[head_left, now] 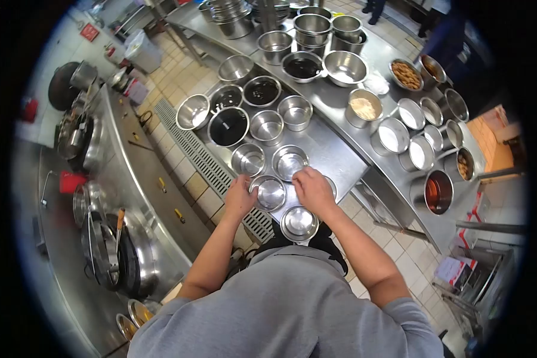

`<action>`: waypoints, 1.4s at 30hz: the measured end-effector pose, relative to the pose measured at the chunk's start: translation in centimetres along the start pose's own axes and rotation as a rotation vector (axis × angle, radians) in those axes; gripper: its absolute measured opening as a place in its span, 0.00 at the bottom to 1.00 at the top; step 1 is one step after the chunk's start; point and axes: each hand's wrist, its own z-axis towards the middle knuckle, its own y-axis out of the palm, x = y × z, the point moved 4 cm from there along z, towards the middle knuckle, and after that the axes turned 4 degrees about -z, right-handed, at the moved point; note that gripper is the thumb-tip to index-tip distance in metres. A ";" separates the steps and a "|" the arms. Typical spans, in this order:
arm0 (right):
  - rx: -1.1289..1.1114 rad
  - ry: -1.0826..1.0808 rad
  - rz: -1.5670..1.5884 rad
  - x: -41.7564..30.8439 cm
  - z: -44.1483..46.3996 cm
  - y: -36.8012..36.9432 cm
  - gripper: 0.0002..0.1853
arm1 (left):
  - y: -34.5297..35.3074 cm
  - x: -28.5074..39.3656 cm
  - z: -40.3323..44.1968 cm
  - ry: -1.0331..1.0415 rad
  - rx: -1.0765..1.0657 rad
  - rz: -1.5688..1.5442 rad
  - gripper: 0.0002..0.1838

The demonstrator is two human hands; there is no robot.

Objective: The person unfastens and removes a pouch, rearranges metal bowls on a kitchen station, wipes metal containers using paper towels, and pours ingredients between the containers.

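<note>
Round stainless steel pots stand close together on the steel table's near end. My left hand [240,198] has its fingers curled at the left rim of a shiny pot [269,196], the thumb over the edge. My right hand [315,190] is bent with its fingertips at the front rim of another steel pot [287,161]. Part of a further pot [330,186] shows behind that hand. Nearest my body sits one more steel pot [299,223]. Beyond my hands are a smaller pot [248,160] and a pot of dark liquid [228,126].
To the right, a steel counter [340,140] carries several pots, a pot of reddish liquid [438,192] and a bowl of brown pieces [406,74]. Along the left runs a stove with woks [138,262]. A floor drain grate [191,149] lies between. Another person's legs [373,11] show at the back.
</note>
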 end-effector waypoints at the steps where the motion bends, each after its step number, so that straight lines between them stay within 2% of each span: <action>1: -0.104 -0.049 0.026 -0.8 0.7 0.6 0.08 | 0.2 -1.0 -0.1 -0.112 -0.036 -0.004 0.21; 2: -0.259 -0.069 0.041 -1.3 1.2 1.9 0.09 | 0.1 -1.2 -0.4 -0.193 -0.084 0.006 0.17; 5: -0.377 -0.089 0.052 -1.4 0.8 5.1 0.12 | 2.9 -4.6 -0.3 -0.158 -0.118 0.005 0.15; 6: -0.368 -0.115 0.016 -1.4 0.6 5.5 0.15 | 3.1 -4.8 -0.3 -0.141 -0.105 -0.085 0.13; 9: -0.336 0.053 0.131 -1.1 -0.4 5.3 0.22 | 1.9 -4.7 -0.9 -0.070 -0.028 -0.230 0.12; 10: -0.330 0.052 0.121 -2.0 -0.7 4.4 0.22 | 1.0 -4.5 -1.0 -0.063 -0.065 -0.218 0.12; 12: -0.175 0.229 0.106 -2.8 -0.7 1.9 0.28 | -2.7 -1.4 -0.4 -0.084 -0.120 -0.200 0.12; 13: -0.176 0.233 0.097 -2.6 -0.5 1.5 0.28 | -4.5 0.4 -0.9 -0.129 -0.183 -0.177 0.11; 14: -0.158 0.191 0.130 -2.2 -0.4 0.9 0.28 | -6.4 3.4 -1.0 -0.010 -0.193 -0.253 0.11; 15: -0.144 0.144 0.166 -1.7 -0.2 0.1 0.29 | -6.5 5.6 -0.9 -0.018 -0.191 -0.264 0.11; 17: -0.257 0.489 0.260 1.0 0.5 -3.6 0.26 | -6.6 9.1 -0.1 0.130 -0.237 -0.827 0.10; 18: -0.177 0.519 0.233 2.8 0.6 -5.6 0.24 | -6.8 8.7 1.0 0.123 -0.227 -0.834 0.10; 19: -0.105 0.645 0.120 5.5 0.3 -7.1 0.23 | -6.8 8.3 2.3 0.108 -0.269 -0.815 0.12; 21: 0.071 0.797 0.150 7.0 0.8 -9.4 0.23 | -6.2 6.1 4.9 0.089 -0.299 -0.796 0.13; 22: 0.064 0.790 0.151 9.6 0.5 -8.9 0.23 | -5.0 2.9 6.3 0.082 -0.253 -0.556 0.15; 23: 0.056 0.906 0.219 14.3 -0.3 -7.1 0.23 | -4.0 0.1 7.2 0.076 -0.206 -0.316 0.16; 24: 0.050 1.024 0.287 16.8 -0.8 -6.1 0.24 | -3.1 -1.9 7.2 0.077 -0.201 -0.316 0.16; 25: 0.054 1.016 0.287 16.5 -0.8 -6.0 0.24 | -2.9 -3.0 7.1 0.248 -0.026 -0.093 0.16; 26: 0.210 0.788 -0.043 14.8 0.0 -7.0 0.23 | -3.4 -2.5 7.1 0.414 0.155 0.134 0.16; 27: 0.356 0.548 -0.362 12.9 0.7 -7.4 0.22 | -3.2 -2.7 7.5 0.415 0.162 0.136 0.16; 29: 0.251 0.382 -0.314 6.4 3.9 -7.2 0.23 | -2.8 -2.3 7.5 0.413 0.196 0.175 0.22; 30: 0.172 0.261 -0.306 4.5 5.5 -6.0 0.23 | -2.0 -2.3 7.4 0.419 0.186 0.177 0.22; 32: 0.007 0.064 -0.316 3.9 9.5 -1.4 0.29 | 0.9 -2.9 8.1 0.221 -0.191 0.046 0.22; 34: -0.068 0.008 -0.639 2.8 12.2 1.5 0.37 | 0.8 -1.7 8.2 0.276 -0.154 0.055 0.21; 35: -0.058 0.014 -0.638 3.9 13.2 2.3 0.37 | 0.1 -0.6 8.3 0.324 -0.120 0.062 0.21; 37: -0.222 -0.076 -0.760 5.2 14.5 4.3 0.43 | -0.1 0.2 8.4 0.332 -0.111 0.014 0.20; 38: -0.362 -0.024 -0.737 6.0 14.6 4.8 0.42 | 0.1 0.1 8.5 0.326 -0.101 -0.034 0.18; 39: -0.369 -0.020 -0.728 6.1 14.2 5.2 0.42 | 0.1 -0.1 8.4 0.319 -0.090 -0.080 0.16; 41: -0.566 -0.021 -0.618 4.4 14.0 5.7 0.39 | -0.2 -0.4 7.4 0.302 -0.073 -0.194 0.14; 42: -0.436 -0.073 -0.608 4.1 13.4 6.5 0.37 | -0.5 -0.6 6.9 0.294 -0.047 -0.313 0.11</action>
